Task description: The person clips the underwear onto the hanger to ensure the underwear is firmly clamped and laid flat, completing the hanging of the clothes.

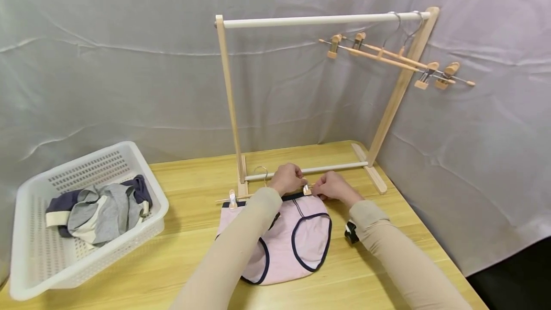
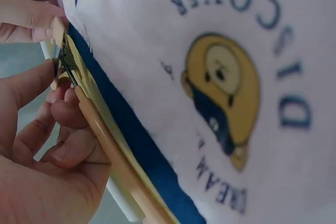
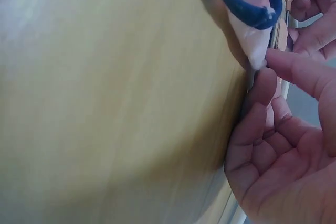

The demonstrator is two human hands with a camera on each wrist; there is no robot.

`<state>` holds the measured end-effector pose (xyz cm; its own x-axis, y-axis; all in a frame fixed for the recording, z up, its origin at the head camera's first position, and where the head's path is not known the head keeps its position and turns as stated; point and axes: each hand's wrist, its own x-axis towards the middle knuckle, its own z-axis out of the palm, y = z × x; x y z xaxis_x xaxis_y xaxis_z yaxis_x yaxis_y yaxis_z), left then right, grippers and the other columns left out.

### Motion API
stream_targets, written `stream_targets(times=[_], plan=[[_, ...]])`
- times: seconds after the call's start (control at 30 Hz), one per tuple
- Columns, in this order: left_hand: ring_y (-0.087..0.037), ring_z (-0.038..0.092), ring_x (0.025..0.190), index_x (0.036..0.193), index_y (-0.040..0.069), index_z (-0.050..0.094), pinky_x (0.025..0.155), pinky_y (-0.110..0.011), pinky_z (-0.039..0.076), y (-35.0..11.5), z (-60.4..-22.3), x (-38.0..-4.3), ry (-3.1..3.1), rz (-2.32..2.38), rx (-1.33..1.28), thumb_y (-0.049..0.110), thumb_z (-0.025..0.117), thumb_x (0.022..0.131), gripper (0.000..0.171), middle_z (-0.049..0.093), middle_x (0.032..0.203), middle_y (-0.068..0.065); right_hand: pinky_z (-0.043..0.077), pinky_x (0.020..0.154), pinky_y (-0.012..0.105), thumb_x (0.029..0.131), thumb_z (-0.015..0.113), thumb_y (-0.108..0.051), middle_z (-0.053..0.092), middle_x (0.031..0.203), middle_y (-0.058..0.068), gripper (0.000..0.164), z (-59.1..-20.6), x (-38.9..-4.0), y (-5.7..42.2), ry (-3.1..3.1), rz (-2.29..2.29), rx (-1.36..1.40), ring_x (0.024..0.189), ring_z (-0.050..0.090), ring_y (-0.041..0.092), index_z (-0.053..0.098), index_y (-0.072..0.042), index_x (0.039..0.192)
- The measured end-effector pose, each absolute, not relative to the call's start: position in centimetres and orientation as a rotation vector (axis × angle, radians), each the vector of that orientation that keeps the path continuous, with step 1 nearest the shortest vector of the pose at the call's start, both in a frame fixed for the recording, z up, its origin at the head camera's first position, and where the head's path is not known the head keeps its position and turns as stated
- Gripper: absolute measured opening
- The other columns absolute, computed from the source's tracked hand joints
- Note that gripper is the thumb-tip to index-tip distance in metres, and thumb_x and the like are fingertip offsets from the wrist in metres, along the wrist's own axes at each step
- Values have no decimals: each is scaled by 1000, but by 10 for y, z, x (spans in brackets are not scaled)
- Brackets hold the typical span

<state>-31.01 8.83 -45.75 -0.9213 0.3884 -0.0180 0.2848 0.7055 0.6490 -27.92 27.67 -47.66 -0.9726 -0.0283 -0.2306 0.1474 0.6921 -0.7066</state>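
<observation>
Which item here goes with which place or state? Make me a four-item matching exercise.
1. Pink underpants
2. Grey garment
3. Two empty clip hangers
4. Left hand

A. in the white basket
B. pinching a hanger clip
C. laid out on the table
D. hanging from the upper rail

Right pairs: 1-C; 2-A; 3-D; 4-B

A white basket (image 1: 160, 202) of clothes (image 1: 107, 214) stood towards the table's (image 1: 189, 238) left edge; near its far right corner, two clip hangers (image 1: 396, 62) hung from a wooden rack (image 1: 230, 94) before grey cloth (image 1: 129, 85).
</observation>
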Motion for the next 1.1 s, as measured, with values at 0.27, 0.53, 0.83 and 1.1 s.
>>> stream_targets(times=[0.27,0.53,0.83,1.1], plan=[[-15,56,76,88,7,73,67,-25,43,86,-446,-318,2724,1102,563,22,79,97,19,64,83,0,50,60,21,92,74,-12,64,72,-1,11,-475,-273,282,2534,-1360,63,64,60,8,70,-2,89],[-10,63,52,85,8,66,53,-20,44,86,-444,-326,2596,1232,387,16,80,98,20,67,69,0,51,59,20,97,70,-9,69,74,1,9,-479,-273,283,2466,-1472,24,63,69,8,68,-1,96],[-19,62,83,111,0,78,66,-24,47,82,-446,-327,2538,1304,324,21,81,93,28,75,106,-11,53,62,21,95,78,-10,73,73,1,28,-482,-274,282,2518,-1462,34,65,66,8,74,7,117],[-8,41,50,113,-2,79,49,-22,35,79,-443,-331,2292,1472,204,23,78,99,28,54,64,4,51,61,20,95,80,-13,73,71,0,17,-480,-274,285,2574,-1390,0,64,63,8,79,2,103]])
